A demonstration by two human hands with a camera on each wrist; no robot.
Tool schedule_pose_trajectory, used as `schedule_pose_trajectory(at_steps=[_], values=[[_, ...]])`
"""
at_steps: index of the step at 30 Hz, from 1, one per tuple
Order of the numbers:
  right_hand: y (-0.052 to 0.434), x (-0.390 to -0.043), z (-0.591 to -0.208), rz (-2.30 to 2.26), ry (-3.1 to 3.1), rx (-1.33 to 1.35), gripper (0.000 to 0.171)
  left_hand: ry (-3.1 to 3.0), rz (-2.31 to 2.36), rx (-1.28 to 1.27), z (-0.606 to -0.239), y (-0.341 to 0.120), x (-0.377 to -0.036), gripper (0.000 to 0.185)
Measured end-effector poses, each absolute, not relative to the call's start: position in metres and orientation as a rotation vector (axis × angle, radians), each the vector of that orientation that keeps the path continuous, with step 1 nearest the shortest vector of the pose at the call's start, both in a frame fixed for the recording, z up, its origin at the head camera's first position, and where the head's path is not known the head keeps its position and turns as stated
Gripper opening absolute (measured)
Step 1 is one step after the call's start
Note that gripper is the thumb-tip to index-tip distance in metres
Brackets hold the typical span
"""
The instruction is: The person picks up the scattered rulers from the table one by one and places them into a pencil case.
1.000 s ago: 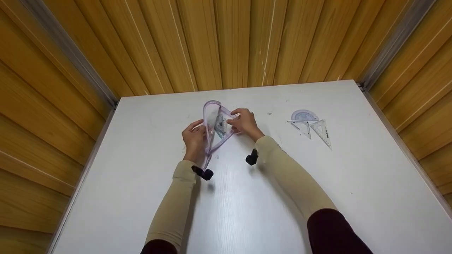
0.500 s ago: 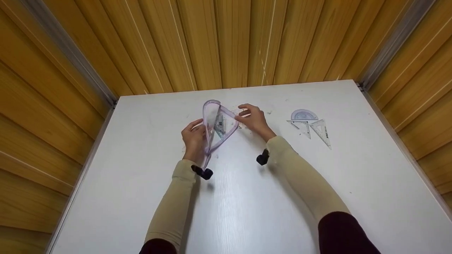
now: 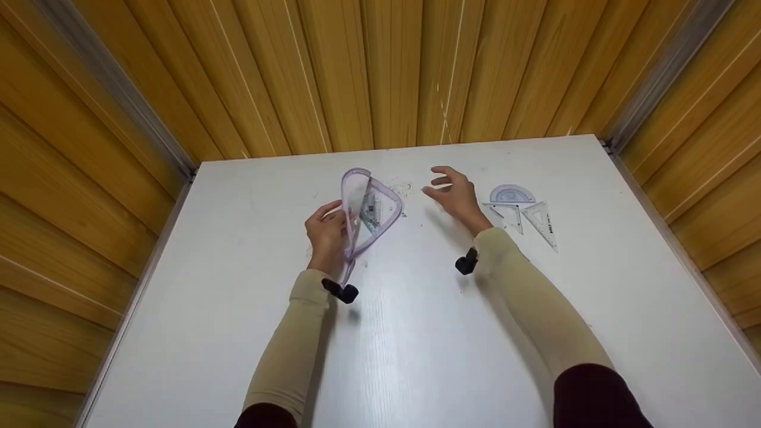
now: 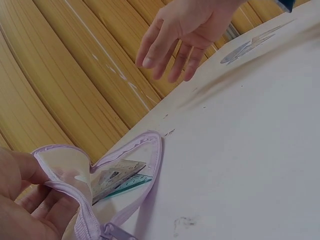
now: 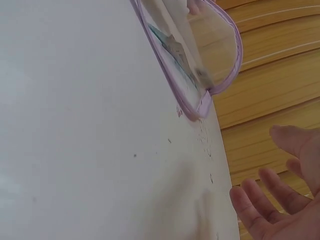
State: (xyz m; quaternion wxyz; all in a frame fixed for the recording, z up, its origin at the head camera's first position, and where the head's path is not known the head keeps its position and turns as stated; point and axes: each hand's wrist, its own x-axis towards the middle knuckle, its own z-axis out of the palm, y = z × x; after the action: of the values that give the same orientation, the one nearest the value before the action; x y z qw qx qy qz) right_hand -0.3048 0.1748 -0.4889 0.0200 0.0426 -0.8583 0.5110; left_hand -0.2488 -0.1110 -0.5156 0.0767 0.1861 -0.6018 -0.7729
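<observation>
My left hand [image 3: 327, 235] grips one side of a clear zip pouch [image 4: 87, 212] with lilac edging, thumb and fingers pinching its upper edge. The pouch gapes open. Inside it, the left wrist view shows a greenish ruler [image 4: 129, 186] and other clear rulers overlapping it. My right hand [image 3: 456, 193] is raised over the table to the right of the pouch, fingers apart and holding nothing. Nearest to it on the right lie a clear protractor [image 3: 512, 194] and two set squares, one set square [image 3: 505, 215] below the protractor and another set square [image 3: 542, 223] beside it.
The white table [image 3: 380, 345] carries small dark specks and scribbled marks [image 3: 404, 189] just right of the pouch. Yellow wood-look panels [image 3: 392, 71] rise behind the table and on both sides.
My right hand has let go of the pouch's right edge and moved away to the right, toward the protractor and set squares. My left hand and the pouch have stayed in place.
</observation>
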Motion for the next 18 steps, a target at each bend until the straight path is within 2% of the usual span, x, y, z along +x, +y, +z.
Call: schedule_pose_trajectory(at_steps=[18], values=[[0.227, -0.306, -0.491, 1.564, -2.643, -0.014, 0.06, -1.777, -2.349, 0.579, -0.516, -0.111, -0.25, 0.023]])
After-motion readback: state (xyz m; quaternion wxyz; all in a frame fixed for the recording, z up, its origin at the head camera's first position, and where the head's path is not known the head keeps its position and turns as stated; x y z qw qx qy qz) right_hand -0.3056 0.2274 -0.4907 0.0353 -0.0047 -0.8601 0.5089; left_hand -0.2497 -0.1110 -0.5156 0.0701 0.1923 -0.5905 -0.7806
